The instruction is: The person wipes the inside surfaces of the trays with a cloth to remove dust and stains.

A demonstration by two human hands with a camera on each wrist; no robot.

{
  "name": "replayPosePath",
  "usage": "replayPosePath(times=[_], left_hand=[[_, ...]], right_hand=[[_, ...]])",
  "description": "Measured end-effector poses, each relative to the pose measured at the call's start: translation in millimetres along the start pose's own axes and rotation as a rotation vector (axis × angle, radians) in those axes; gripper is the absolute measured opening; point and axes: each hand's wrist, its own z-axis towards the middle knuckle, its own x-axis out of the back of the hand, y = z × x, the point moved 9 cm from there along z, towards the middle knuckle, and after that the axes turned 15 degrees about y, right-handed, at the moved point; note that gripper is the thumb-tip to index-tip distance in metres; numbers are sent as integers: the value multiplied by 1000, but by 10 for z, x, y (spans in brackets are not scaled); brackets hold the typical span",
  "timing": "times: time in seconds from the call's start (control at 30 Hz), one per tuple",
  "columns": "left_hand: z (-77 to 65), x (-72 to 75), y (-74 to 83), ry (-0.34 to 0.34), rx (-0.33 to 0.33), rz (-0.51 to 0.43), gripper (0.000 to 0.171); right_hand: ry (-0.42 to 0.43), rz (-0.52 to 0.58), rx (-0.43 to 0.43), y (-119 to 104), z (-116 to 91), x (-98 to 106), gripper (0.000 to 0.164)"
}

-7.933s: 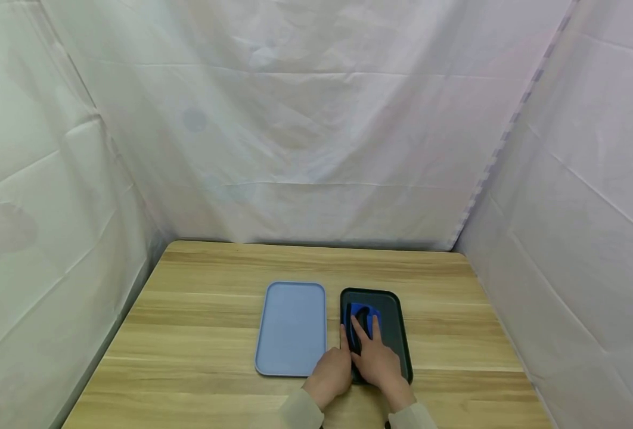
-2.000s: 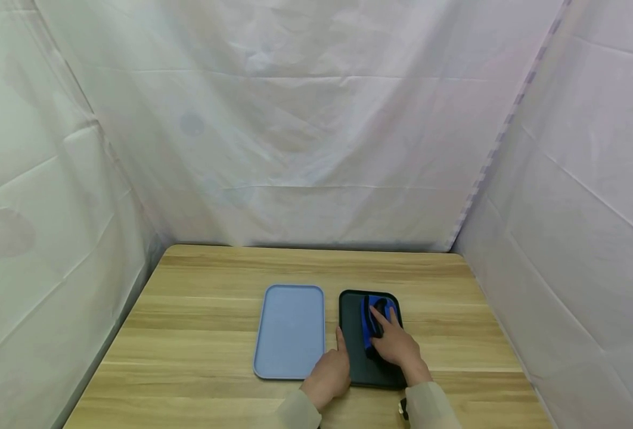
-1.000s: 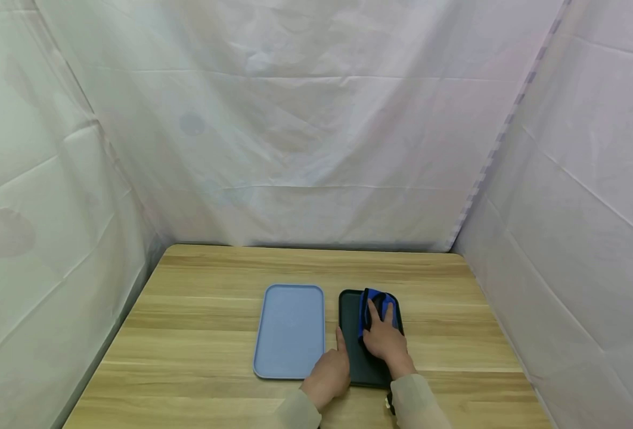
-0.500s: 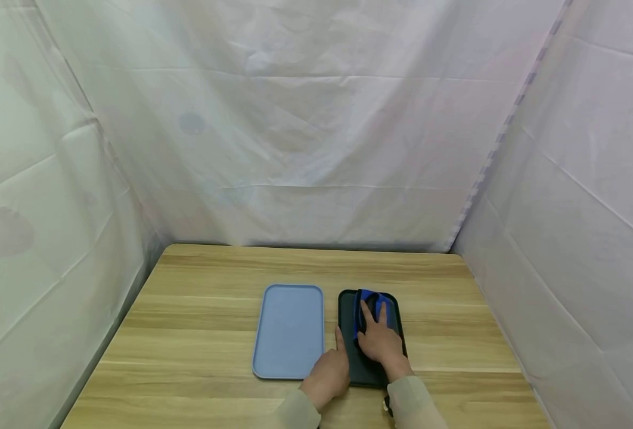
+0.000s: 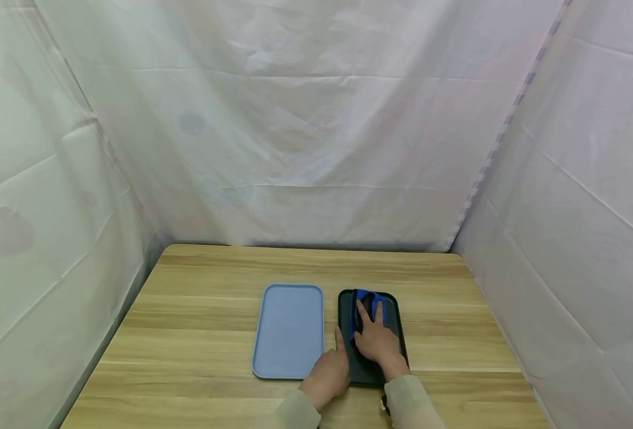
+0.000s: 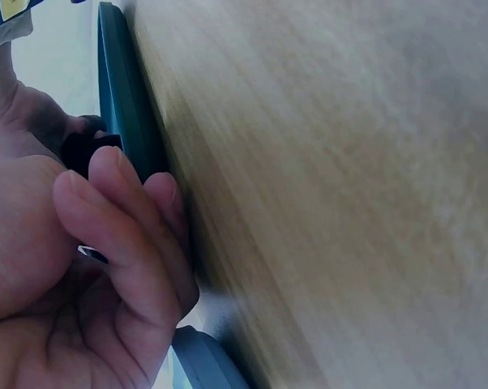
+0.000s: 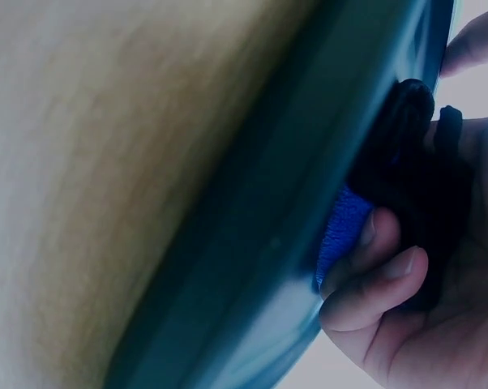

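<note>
A dark green tray (image 5: 362, 366) lies on the table in the head view. My right hand (image 5: 376, 341) holds a bunched blue and black cloth (image 5: 360, 295) against its far part, index and middle fingers stretched over the top. The right wrist view shows two other fingers curled against the cloth's blue, towel-like side (image 7: 341, 223); dark folds lie under the palm. My left hand (image 5: 328, 372) rests at the tray's left edge, its straight index finger along the rim. In the left wrist view its other fingers (image 6: 139, 235) curl loosely with nothing visible between them.
A light blue tray (image 5: 289, 330) lies flat just left of the dark one, close to my left hand. Both trays are on a wood-grain table (image 5: 198, 322). White sheets (image 5: 316, 131) hang behind the table and along both sides.
The right hand and cloth have slid from the tray's right side leftwards over the last two seconds; earlier still they lay at its left side. The left hand has stayed nearly still.
</note>
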Motion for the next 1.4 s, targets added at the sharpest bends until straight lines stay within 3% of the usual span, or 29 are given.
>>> replayPosePath(times=[0.57,1.4], left_hand=[[35,-53,-18,-9,0,8,102],[1,5,2,-5,-10,-6,99]], right_hand=[[7,0,16,-82,-18,7,77],[12,-37,34,-197,-37,-35,77]])
